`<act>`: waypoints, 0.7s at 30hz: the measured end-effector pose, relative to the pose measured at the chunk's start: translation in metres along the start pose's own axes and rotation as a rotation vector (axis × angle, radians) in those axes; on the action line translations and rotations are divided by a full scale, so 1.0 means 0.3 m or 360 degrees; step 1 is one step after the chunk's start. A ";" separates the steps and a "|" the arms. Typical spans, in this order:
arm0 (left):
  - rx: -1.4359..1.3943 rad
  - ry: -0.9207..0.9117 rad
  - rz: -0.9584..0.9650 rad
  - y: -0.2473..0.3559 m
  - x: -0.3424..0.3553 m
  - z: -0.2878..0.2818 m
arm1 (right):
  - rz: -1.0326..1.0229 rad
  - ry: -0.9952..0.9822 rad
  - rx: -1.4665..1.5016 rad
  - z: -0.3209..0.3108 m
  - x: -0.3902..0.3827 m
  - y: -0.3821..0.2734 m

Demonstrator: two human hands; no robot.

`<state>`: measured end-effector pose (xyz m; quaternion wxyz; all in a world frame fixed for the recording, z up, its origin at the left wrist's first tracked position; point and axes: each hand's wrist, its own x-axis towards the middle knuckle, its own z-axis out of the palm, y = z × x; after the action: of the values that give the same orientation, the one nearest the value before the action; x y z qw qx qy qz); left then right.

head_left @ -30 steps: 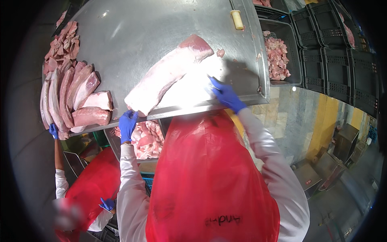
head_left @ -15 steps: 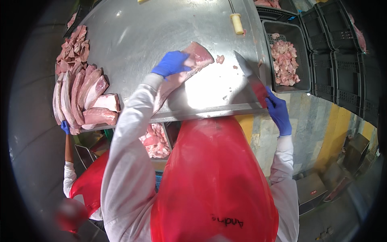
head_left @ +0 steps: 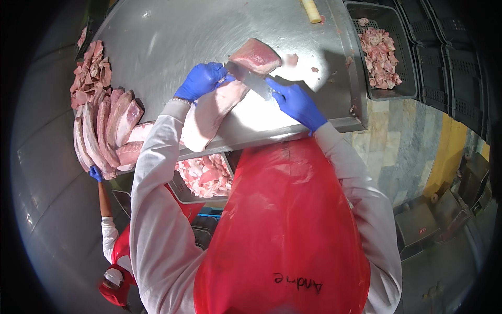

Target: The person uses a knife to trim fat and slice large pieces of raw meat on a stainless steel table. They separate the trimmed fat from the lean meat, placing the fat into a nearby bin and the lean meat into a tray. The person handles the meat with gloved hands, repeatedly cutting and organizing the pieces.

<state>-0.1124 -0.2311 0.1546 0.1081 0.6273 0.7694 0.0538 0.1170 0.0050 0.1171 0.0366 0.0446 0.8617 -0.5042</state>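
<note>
My gloved left hand is closed on the pale pork loin on the steel table, its fingers curled over the top beside the cut. My gloved right hand grips a large knife, its handle hidden in my fist. The blade lies slanting across the meat, between the long pale part and a reddish end piece, which sits just beyond it. A small scrap lies right of the end piece.
Long meat pieces and trimmings pile at the left. A crate of scraps stands right beside stacked black crates; another tub sits below the table edge. A cream-handled tool lies at the back. A co-worker's hand touches the left pile.
My left hand has moved from the loin's near end up toward its far end. The knife, raised at the right half a second ago, is now across the meat, with the end piece beyond it.
</note>
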 end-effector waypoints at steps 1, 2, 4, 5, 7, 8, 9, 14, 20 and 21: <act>0.0009 -0.0040 -0.0007 0.007 0.030 -0.014 | -0.0066 0.0087 -0.0029 0.027 0.040 0.015; 0.0015 -0.0084 -0.0038 0.016 0.041 -0.017 | -0.0140 0.0150 -0.0050 0.051 0.090 0.003; -0.0126 -0.0032 0.0094 -0.008 0.080 0.005 | -0.0071 -0.0039 -0.0322 0.084 0.213 -0.018; -0.0201 -0.0006 0.0161 -0.020 0.099 0.017 | -0.0029 -0.0174 -0.0410 0.105 0.272 -0.021; -0.0215 -0.0101 0.0203 -0.042 0.159 -0.030 | -0.0072 -0.0339 -0.0308 0.149 0.354 0.100; -0.0220 -0.0141 0.0237 -0.048 0.191 -0.057 | -0.0156 -0.0368 -0.0125 0.155 0.346 0.212; -0.0247 -0.0110 0.0200 -0.058 0.165 -0.054 | -0.0189 -0.0455 -0.0320 0.089 0.317 0.107; -0.0251 -0.0062 0.0295 -0.076 0.170 -0.060 | -0.0006 -0.0505 0.0169 -0.009 0.265 -0.057; -0.0666 -0.0320 0.0270 -0.057 0.201 -0.217 | -0.0234 -0.0825 -0.0811 0.118 0.305 -0.205; -0.0787 -0.0228 0.0228 -0.060 0.181 -0.262 | -0.0204 -0.0910 -0.0959 0.130 0.313 -0.226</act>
<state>-0.1584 -0.1778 0.2216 0.3081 0.6368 0.6769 0.2031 0.0167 -0.0583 0.1466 0.2544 -0.1635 0.9268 -0.2229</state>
